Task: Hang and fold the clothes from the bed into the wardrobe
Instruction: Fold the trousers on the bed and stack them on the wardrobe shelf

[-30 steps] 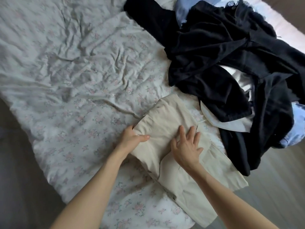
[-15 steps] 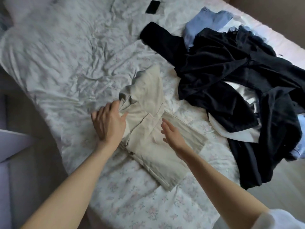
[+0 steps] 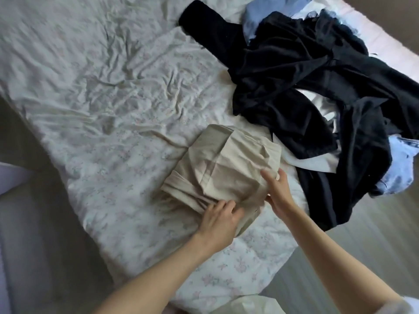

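A beige garment (image 3: 224, 164), folded into a thick compact square, lies on the bed near its front edge. My left hand (image 3: 218, 219) holds the fold's near edge, fingers curled over the cloth. My right hand (image 3: 277, 189) grips the fold's right corner, thumb on top and fingers at the side. Just to the right lies a heap of black clothes (image 3: 313, 82) with a white piece (image 3: 317, 162) and light blue pieces (image 3: 401, 168) mixed in.
The bed (image 3: 102, 98) has a rumpled white sheet with a faint flower print. Grey floor lies to the left (image 3: 45, 234) and pale floor to the right (image 3: 374, 223) of the bed corner. The wardrobe is out of view.
The beige garment has been folded over once more into a smaller, thicker square. My left hand moved from its left side to its near edge; my right hand went to its right corner.
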Tool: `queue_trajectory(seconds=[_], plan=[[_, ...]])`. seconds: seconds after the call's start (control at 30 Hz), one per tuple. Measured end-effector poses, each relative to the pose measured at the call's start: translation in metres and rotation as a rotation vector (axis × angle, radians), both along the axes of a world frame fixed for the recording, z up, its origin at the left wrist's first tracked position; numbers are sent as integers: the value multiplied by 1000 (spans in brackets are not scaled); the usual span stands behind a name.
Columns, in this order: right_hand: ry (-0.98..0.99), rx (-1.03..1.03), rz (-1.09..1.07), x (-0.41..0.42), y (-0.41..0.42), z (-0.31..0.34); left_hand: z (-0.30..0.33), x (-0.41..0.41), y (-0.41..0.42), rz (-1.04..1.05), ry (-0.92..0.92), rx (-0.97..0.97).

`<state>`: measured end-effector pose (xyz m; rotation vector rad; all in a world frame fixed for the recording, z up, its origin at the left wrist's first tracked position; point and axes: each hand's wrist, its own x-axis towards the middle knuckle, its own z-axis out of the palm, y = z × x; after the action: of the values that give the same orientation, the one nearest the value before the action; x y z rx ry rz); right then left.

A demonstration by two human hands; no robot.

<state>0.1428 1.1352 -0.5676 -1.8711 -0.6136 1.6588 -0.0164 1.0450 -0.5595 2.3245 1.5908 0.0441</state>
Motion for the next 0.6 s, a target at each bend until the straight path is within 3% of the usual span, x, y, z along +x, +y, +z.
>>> queue_trajectory(seconds=[0.13, 0.27, 0.33, 0.47, 0.6], plan=[[-182, -137, 210, 10, -16, -14, -27, 1, -26, 19, 99, -215], [-307, -133, 283, 18, -19, -22, -30, 4, -37, 129, -51, -147], [-447, -6, 311, 27, -10, -20, -26, 4, -39, 395, -249, -160], [-618, 249, 424, 55, 25, -25, -17, 2, -33, 1148, -545, -432], [-581, 278, 616, 58, 53, -37, -16, 21, -35, 1264, -598, -569]])
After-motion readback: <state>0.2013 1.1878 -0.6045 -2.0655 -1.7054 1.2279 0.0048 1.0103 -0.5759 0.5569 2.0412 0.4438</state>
